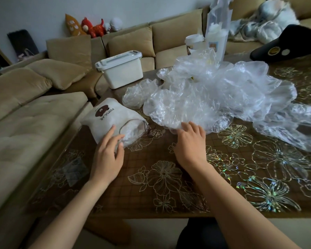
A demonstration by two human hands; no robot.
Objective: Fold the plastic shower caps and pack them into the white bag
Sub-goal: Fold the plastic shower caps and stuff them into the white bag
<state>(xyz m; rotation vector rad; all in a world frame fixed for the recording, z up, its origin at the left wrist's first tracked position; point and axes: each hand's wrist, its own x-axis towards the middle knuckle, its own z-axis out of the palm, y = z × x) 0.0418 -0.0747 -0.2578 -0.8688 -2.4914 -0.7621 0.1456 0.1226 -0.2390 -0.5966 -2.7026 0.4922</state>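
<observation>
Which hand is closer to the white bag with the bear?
Left. The left hand rests on the white bag at its opening; the right hand is apart, touching the shower caps.

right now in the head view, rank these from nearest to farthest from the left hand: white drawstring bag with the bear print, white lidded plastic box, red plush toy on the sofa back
From the left hand:
1. White drawstring bag with the bear print, under the fingertips at the table's left edge.
2. White lidded plastic box, behind the bag at the table's far left corner.
3. Red plush toy, up on the sofa back by the wall.
</observation>
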